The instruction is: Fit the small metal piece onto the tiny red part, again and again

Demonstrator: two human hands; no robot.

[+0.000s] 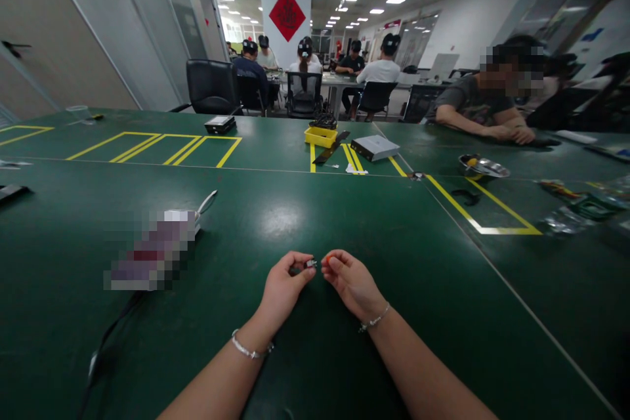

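Over the green table (275, 203), my two hands face each other with their fingertips a small gap apart. My left hand (284, 285) pinches a small dark and silvery part (310, 264) between thumb and fingers; its exact kind is too small to make out. A tiny orange piece (329, 259) is held in my right hand (355, 283), mostly covered by the thumb and fingers. The two small parts are apart. A bracelet is on each wrist.
To the left lies a blurred-out rectangular device (155, 249) with a black cable (111, 335). Farther back are a yellow tray (321, 136), a grey box (375, 147) and a metal bowl (483, 166). Plastic bags (581, 210) lie right. A person (485, 102) sits across the table.
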